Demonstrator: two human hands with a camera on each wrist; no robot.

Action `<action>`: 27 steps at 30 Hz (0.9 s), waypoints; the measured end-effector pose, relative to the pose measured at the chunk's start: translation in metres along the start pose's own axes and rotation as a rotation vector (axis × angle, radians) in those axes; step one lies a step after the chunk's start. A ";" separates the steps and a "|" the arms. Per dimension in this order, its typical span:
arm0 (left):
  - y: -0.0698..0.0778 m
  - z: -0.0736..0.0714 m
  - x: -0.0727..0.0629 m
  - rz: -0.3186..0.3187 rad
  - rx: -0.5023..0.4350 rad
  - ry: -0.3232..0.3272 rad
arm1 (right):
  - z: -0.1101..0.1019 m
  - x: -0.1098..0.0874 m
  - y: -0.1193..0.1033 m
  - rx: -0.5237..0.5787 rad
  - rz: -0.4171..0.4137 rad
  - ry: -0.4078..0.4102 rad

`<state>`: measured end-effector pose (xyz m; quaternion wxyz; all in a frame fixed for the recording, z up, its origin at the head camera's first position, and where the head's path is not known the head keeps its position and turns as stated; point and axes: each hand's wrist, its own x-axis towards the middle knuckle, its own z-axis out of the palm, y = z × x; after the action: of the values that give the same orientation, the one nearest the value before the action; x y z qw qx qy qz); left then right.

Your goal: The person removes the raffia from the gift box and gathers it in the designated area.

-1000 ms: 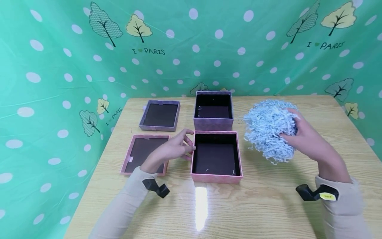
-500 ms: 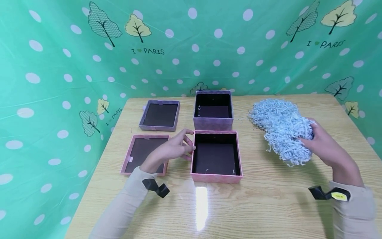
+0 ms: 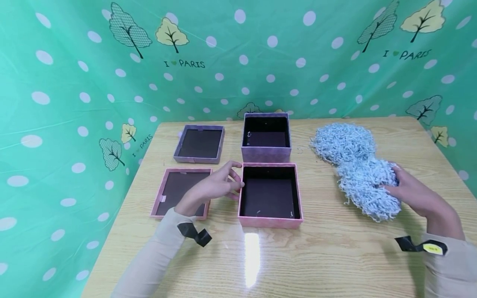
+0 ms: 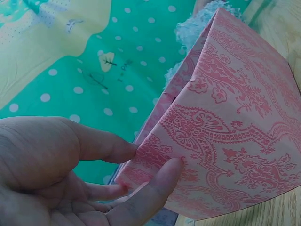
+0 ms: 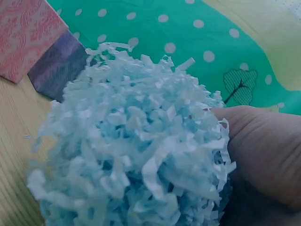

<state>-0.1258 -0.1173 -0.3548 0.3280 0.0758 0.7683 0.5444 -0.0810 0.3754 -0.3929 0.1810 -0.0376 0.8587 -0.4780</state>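
Light-blue shredded paper (image 3: 367, 182) lies in two joined heaps on the right of the table. My right hand (image 3: 413, 190) grips the near heap from its right side, thumb toward me; most of its fingers are hidden behind the paper. In the right wrist view, paper shreds (image 5: 136, 141) fill the middle beside that hand (image 5: 263, 150). My left hand (image 3: 220, 182) holds the left wall of a pink box (image 3: 270, 222). The left wrist view shows that hand (image 4: 80, 160) with its thumb at the rim and a bent finger against the patterned outer wall (image 4: 225, 122).
Behind the pink box stands a purple box (image 3: 266, 154) with small white scraps inside. A purple lid (image 3: 203, 142) and a pink lid (image 3: 179, 190) lie inside-up on the left. A green dotted cloth (image 3: 208, 87) hangs behind the wooden table (image 3: 316, 256).
My right hand has moved right and toward me with part of the shredded paper, stretching one mass into two joined heaps and lowering the near one. My left hand has stayed at the pink box.
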 end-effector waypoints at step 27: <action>0.002 0.001 0.000 0.005 0.006 0.004 | -0.010 -0.014 0.010 -0.208 0.230 -0.088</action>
<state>-0.1255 -0.1165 -0.3533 0.3251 0.0775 0.7703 0.5431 -0.0709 0.3924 -0.3926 0.2670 0.0214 0.8934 -0.3607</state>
